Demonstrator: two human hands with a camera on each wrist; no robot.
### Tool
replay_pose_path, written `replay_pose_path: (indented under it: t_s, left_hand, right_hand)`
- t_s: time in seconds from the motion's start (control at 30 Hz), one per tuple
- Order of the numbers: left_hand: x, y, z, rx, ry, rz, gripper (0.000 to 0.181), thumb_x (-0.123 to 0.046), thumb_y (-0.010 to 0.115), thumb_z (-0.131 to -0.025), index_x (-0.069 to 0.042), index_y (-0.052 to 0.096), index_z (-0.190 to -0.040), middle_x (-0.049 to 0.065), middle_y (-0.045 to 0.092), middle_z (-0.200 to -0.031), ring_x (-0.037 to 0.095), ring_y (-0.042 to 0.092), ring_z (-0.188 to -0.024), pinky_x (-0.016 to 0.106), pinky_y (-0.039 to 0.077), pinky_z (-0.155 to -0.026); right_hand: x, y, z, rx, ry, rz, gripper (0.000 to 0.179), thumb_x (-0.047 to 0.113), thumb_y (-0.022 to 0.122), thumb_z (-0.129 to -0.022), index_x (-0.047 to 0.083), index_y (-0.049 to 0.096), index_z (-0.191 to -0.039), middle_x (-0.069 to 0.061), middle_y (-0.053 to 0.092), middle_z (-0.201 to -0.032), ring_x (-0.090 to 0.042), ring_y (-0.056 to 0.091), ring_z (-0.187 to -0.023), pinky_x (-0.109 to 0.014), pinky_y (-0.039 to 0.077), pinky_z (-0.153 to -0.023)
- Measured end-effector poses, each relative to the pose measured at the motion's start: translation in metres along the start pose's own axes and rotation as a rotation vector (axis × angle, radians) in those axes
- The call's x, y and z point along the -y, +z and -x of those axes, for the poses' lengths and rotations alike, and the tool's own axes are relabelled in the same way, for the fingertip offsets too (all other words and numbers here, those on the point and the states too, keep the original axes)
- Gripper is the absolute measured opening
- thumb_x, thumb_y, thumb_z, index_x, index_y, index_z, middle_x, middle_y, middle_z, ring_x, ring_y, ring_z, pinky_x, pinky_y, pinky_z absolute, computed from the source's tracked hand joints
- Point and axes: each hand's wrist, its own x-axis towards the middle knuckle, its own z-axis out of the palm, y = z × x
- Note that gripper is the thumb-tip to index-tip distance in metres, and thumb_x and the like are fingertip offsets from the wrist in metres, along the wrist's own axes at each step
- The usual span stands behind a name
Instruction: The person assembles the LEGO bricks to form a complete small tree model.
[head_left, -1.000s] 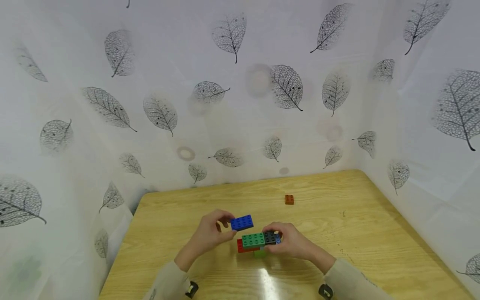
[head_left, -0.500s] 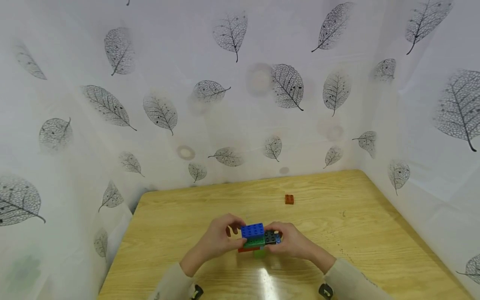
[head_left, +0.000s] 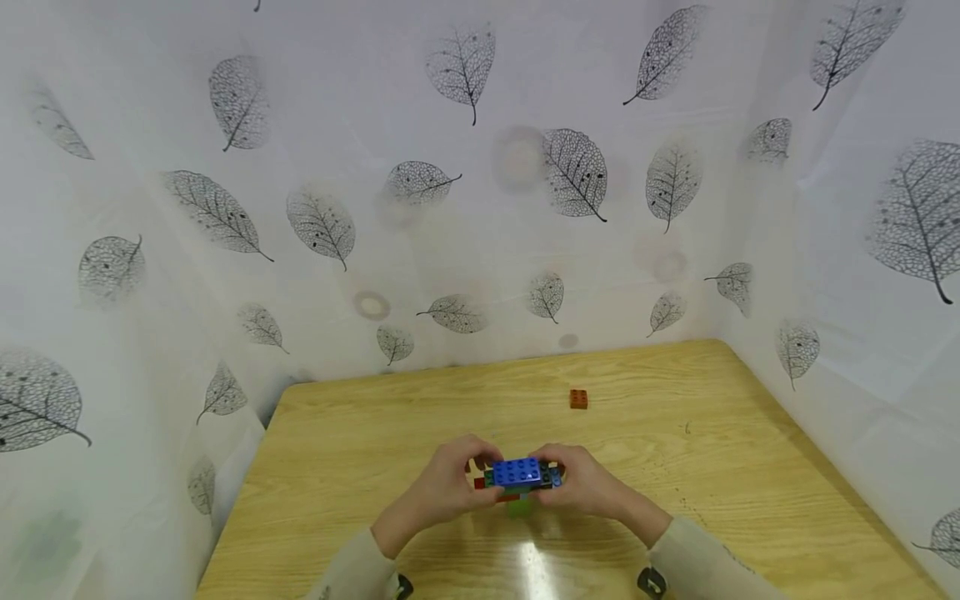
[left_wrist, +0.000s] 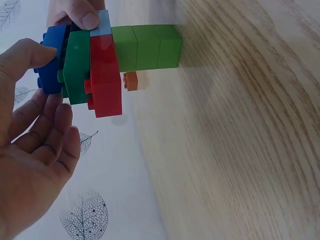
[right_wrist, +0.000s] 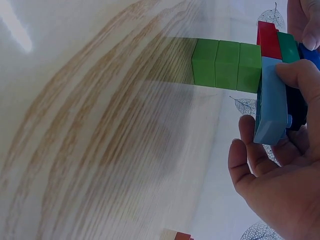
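My left hand (head_left: 452, 485) pinches a royal blue eight-stud toy building brick (head_left: 517, 472) between thumb and fingers. In the left wrist view that brick lies over a dark green brick (left_wrist: 78, 72), with green studs showing in a narrow gap between them. Under the green one are a red brick (left_wrist: 106, 80) and a light blue brick (right_wrist: 272, 102), side by side. A column of lime green bricks (left_wrist: 147, 47) carries them from the table. With its thumb at the edge of the light blue brick, my right hand (head_left: 581, 482) grips a black brick (right_wrist: 296, 107), which is partly hidden.
An orange brick (head_left: 578, 399) lies apart on the wooden table (head_left: 390, 417), towards the back. Behind and beside the table hangs a white curtain (head_left: 480, 250) with a leaf print.
My left hand has carried the blue brick rightward, from left of the structure to over the green and black bricks. The right hand has stayed in place, gripping the black brick.
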Motion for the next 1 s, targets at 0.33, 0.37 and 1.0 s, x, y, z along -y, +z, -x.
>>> replay_pose_path:
  t_s: [0.33,0.37,1.0]
  left_hand:
    - [-0.002,0.002,-0.002,0.022,-0.014,0.006,0.032,-0.014,0.086,-0.085,-0.015,0.072,-0.113,-0.003,0.074,-0.106,0.006,0.066,-0.095,0.032,0.058,-0.08]
    - [-0.002,0.003,-0.002,0.03,-0.023,0.023,0.031,-0.014,0.085,-0.086,-0.015,0.072,-0.114,-0.002,0.075,-0.106,0.005,0.067,-0.095,0.031,0.059,-0.079]
    - [0.0,0.002,-0.001,0.045,-0.043,0.033,0.03,-0.017,0.084,-0.088,-0.016,0.07,-0.115,-0.002,0.075,-0.105,0.004,0.067,-0.092,0.031,0.059,-0.077]
  right_hand:
    - [-0.001,0.0,0.001,-0.011,-0.003,-0.008,0.038,0.025,0.084,-0.088,0.015,0.073,-0.124,0.002,0.074,-0.113,-0.006,0.061,-0.096,-0.023,0.05,-0.081]
    - [-0.001,0.0,0.001,-0.009,-0.003,-0.01,0.038,0.025,0.084,-0.088,0.015,0.073,-0.123,0.002,0.074,-0.113,-0.006,0.061,-0.096,-0.023,0.05,-0.081]
    - [0.016,-0.005,0.012,-0.122,-0.055,0.094,0.038,0.042,0.077,-0.097,0.025,0.07,-0.13,0.009,0.072,-0.117,-0.006,0.062,-0.103,-0.037,0.053,-0.085]
